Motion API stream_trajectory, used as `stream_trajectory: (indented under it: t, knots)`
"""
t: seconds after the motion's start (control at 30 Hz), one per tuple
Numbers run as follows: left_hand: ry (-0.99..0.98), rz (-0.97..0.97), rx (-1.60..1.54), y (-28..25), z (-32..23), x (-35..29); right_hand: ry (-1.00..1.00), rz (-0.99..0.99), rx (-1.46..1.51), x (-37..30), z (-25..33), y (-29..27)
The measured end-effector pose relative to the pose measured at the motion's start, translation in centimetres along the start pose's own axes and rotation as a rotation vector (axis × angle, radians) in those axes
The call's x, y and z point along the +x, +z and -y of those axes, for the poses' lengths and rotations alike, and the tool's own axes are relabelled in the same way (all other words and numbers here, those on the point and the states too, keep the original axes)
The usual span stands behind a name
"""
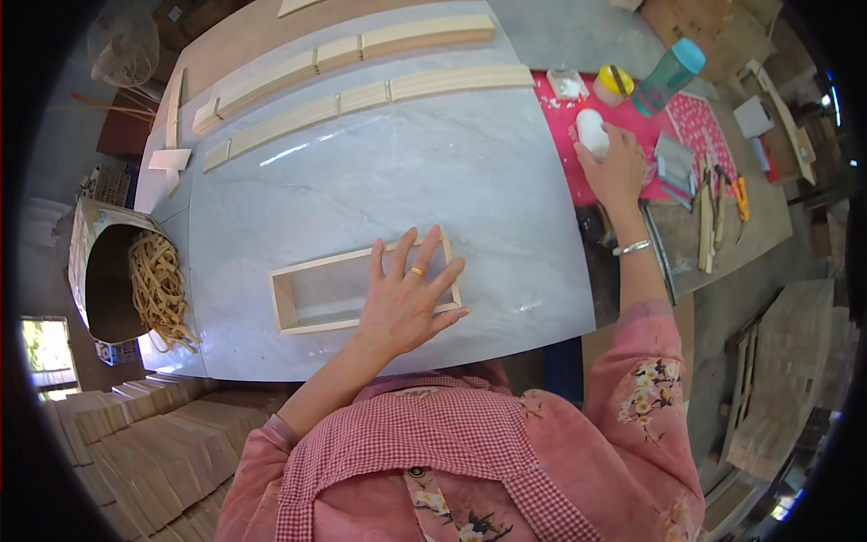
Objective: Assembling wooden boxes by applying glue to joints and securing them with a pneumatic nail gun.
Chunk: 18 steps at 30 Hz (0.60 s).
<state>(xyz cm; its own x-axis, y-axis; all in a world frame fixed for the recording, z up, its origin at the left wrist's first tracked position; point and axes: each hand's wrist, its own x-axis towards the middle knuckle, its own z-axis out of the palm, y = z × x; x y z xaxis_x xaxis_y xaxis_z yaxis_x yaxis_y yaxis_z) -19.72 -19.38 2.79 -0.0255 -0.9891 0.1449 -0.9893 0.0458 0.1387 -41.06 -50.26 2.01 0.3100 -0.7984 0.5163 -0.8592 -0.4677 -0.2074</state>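
One container [83,257] holds tan loops [157,280]; right hand [617,172] grips white bottle [590,129].

A pale wooden frame [323,262] lies flat, white bottle [591,131] rightward.

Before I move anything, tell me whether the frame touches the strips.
Apart: the head view shows bare tabletop between the frame and the strips.

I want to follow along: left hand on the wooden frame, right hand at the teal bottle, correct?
Not quite: the head view shows the right hand at the white container, not the teal bottle. The left hand is indeed on the wooden frame.
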Motion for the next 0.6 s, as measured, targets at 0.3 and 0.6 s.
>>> stream_trajectory:
  t: [0.3,0.6]
  knots:
    - [-0.028,-0.105,-0.015,0.6,-0.3,0.1,0.230,0.280,-0.060,2.2,-3.8,3.7]
    - [-0.068,-0.237,-0.166,0.9,0.1,-1.6,0.501,-0.100,1.248,-3.2,1.4,-3.3]
